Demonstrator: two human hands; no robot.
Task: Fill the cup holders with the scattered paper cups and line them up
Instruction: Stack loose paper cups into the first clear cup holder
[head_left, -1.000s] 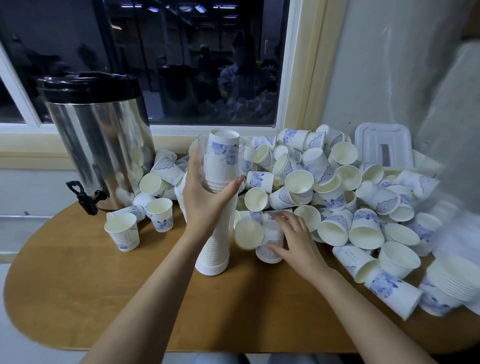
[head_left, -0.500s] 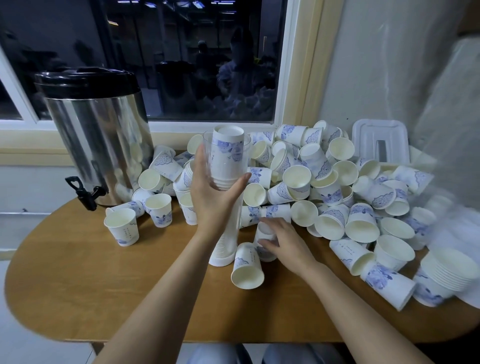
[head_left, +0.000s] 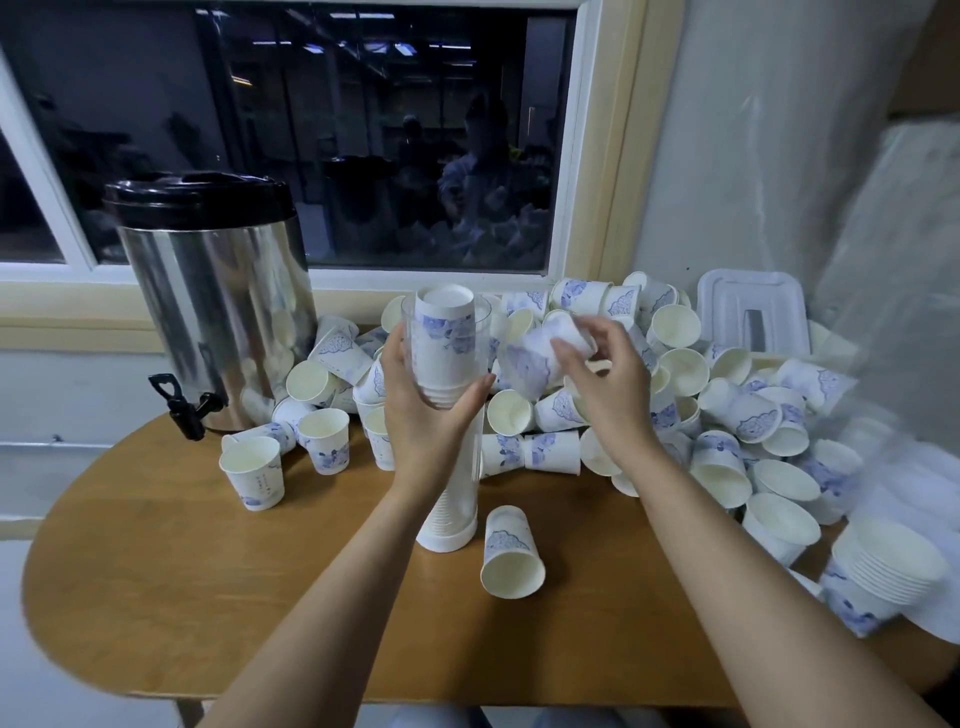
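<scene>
Up from the tabletop has come the right hand (head_left: 602, 395), which half a second ago lay on a cup beside the holder's foot. It now pinches a cup (head_left: 530, 364) in curled fingers, level with the upper part of the holder (head_left: 451, 499) and just at its 3 o'clock. The cup is blurred, so its tilt cannot be told. The left hand (head_left: 426, 421) has kept its place, and the lone cup (head_left: 511, 551) lies on its side where it did, at 4 o'clock of the holder's base with its mouth toward the viewer.

The table (head_left: 156, 597) is rounded and of brown wood. At its 10 o'clock stands a steel urn (head_left: 218, 322) with a black lid and tap. A pile (head_left: 727, 405) of blue-printed paper cups spreads from 12 to 3 o'clock, and a nested stack (head_left: 888, 571) lies at 4 o'clock. A white lid (head_left: 750, 312) leans behind the pile. A dark window (head_left: 311, 130) fills the wall at 12 o'clock.

The holder, a clear tube, stands upright near the table's middle, packed with upturned cups to its rim. The left hand grips it from 9 o'clock, thumb and fingers wrapped round the upper half. Both forearms reach in from 6 o'clock.
</scene>
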